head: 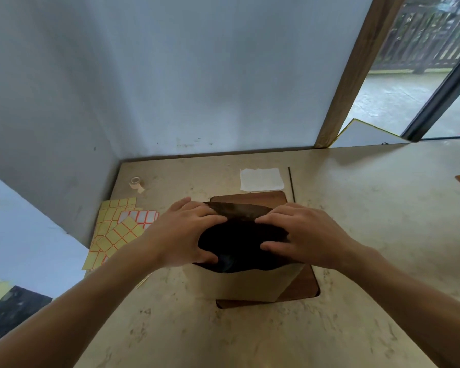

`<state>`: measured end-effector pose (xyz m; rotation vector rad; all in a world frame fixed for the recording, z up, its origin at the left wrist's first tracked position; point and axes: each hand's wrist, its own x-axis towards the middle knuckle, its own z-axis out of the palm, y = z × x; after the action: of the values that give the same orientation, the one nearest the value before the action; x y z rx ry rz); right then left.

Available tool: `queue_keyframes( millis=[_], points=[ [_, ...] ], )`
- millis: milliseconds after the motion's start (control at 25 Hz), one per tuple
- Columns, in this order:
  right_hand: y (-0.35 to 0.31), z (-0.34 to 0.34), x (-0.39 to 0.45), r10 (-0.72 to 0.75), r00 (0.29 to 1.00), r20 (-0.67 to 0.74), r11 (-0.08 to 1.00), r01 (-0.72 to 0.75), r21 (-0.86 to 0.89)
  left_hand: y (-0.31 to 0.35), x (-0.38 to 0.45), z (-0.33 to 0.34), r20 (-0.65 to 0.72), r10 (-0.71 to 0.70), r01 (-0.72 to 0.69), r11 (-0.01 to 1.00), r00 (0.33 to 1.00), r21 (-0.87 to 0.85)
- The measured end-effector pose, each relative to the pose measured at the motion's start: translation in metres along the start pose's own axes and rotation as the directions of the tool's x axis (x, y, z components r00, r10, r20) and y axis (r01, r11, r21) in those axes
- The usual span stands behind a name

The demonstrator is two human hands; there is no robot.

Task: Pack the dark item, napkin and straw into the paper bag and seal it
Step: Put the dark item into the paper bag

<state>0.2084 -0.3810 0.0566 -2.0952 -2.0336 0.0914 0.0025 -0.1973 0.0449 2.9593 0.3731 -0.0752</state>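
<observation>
Tan paper bag (246,284) stands open on brown wooden board (303,284), mid-table (356,208); dark item (237,245) sits in its mouth. Our left hand (182,232) and right hand (307,235) grip the bag's rim, spreading it. White square napkin (261,179) and thin black straw (291,184) lie behind; beige tape roll (136,182), yellow sticker sheets (114,232) left.

Counted: two hands (186,232) (306,235); one paper bag (247,285); one napkin (261,179); one straw (291,185); one tape roll (136,183); one wooden board (307,284); several label sheets (117,229)
</observation>
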Motion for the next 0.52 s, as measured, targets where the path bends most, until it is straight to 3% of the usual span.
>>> queue_keyframes(
  millis=[160,320,520],
  points=[
    [0.016,-0.009,0.014,0.056,0.988,-0.143,0.967,-0.018,0.254,-0.009,0.023,-0.021,-0.101,0.056,-0.078,0.968,0.993,-0.237],
    [0.060,-0.004,0.044,0.276,0.919,-0.282,0.927,-0.177,0.330,-0.032,0.075,-0.033,-0.227,0.011,-0.116,0.882,0.974,-0.457],
    [0.132,0.041,0.089,0.503,0.855,-0.127,0.855,-0.471,0.217,-0.073,0.174,-0.005,-0.112,-0.061,0.002,0.883,0.992,-0.469]
  ],
)
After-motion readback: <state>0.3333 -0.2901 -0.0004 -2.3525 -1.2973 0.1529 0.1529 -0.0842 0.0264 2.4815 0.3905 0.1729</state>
